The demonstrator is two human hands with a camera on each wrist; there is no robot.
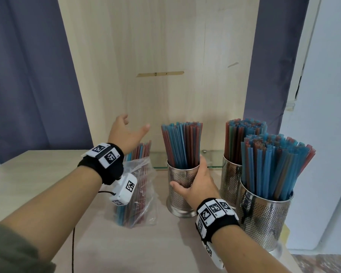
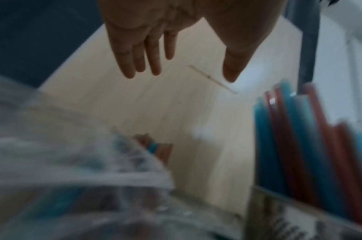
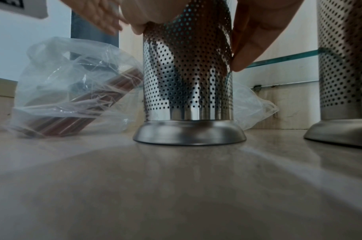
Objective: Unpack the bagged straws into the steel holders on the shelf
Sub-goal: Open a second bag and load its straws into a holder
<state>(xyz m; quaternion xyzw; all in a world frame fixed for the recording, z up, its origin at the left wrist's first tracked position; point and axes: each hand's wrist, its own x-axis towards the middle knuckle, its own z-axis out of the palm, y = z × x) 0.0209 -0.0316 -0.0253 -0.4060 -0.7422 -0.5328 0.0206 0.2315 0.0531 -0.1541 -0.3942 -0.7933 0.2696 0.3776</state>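
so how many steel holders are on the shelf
3. One in the middle, gripped by the right hand, beside the bag. One at the near right, and one just behind it. All hold straws. None seems hidden.

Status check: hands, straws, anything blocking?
Left hand open, above the bag. Right hand grips the middle holder. Straws remain bagged. Nothing blocking.
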